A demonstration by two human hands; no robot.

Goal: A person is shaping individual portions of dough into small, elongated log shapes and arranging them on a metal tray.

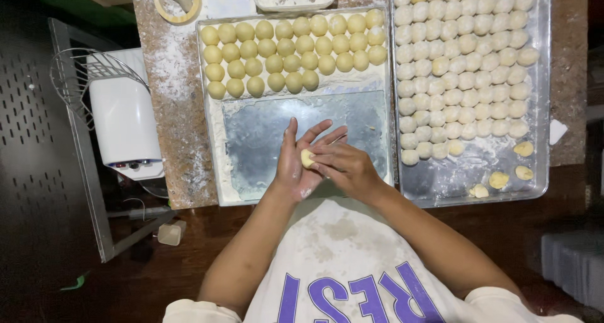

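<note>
Left hand [294, 165] open, palm up, small dough ball [307, 158] on it. Right hand [345, 167] fingers pressed onto ball. Both above bare near half of floured tray [264, 140]; rolled yellow balls [292, 52] fill its far half. Right tray [541, 96] holds paler pieces [462, 65].
</note>
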